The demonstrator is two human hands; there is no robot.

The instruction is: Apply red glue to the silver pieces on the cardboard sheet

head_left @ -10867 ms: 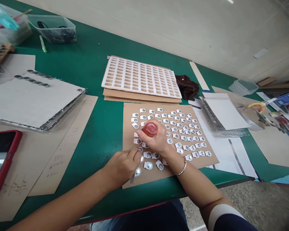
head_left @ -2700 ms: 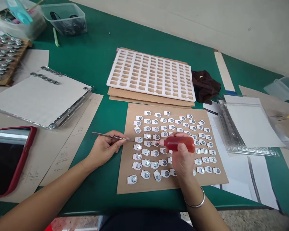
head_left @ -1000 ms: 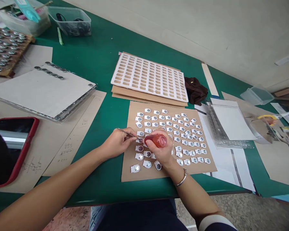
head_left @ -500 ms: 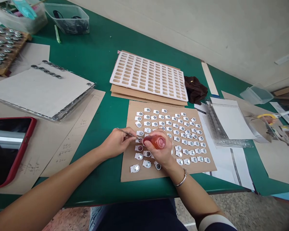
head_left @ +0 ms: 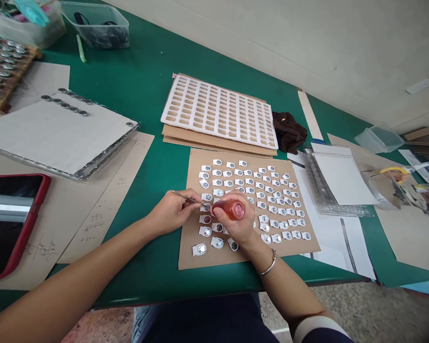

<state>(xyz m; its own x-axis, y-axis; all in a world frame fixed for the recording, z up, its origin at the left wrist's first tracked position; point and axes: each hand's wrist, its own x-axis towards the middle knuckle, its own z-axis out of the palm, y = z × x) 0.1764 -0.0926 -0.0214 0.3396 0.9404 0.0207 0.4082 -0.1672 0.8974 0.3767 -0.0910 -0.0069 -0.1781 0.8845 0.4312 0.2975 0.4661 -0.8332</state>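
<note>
My left hand (head_left: 173, 211) is closed on thin metal tweezers (head_left: 186, 196), whose tips reach a small round metal piece on a white tab at the left side of a cardboard sheet (head_left: 193, 259). In my right hand (head_left: 241, 226) is a squeeze bottle (head_left: 233, 209) of red liquid, tipped over with its narrow end at that same piece. Rows of similar round pieces on white tabs (head_left: 199, 249) cover the sheet. One piece just below the tweezer tips looks dark red (head_left: 206, 219). My right hand hides several pieces in the middle.
Behind the sheet, a white slotted tray (head_left: 219, 112) rests on cardboard, beside a dark brown cloth (head_left: 289, 131). At left are a phone in a red case (head_left: 14, 219) and a paper-covered board (head_left: 64, 133). Plastic bags with white card (head_left: 341, 174) lie at right.
Both hands stay almost in place, with the tweezers and bottle still at the same piece. The whole view has shifted slightly.
</note>
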